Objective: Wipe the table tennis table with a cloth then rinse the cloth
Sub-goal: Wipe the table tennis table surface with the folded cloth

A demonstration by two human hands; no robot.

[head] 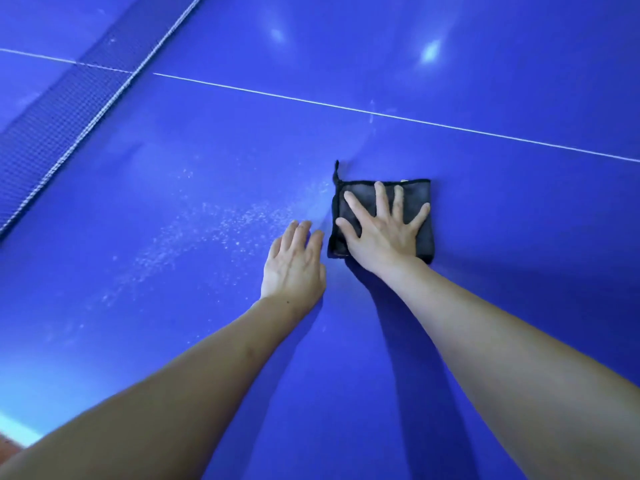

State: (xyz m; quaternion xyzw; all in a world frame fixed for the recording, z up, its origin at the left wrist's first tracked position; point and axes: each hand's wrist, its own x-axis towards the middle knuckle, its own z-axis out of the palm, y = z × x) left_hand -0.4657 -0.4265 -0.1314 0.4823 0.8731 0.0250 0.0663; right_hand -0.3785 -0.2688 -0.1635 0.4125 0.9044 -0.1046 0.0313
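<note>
Item: dark, square, folded microfibre cloth with corner loop, lying flat on glossy blue tabletop near the white centre line. Right hand pressed flat on it, fingers spread. Left hand flat beside it, empty. Pale dust streak to the left. Judged soft, light, limp; best worked under the palm, lifted by edge or loop.

Probably a sports or games room: a blue table tennis table with white line and net.
</note>
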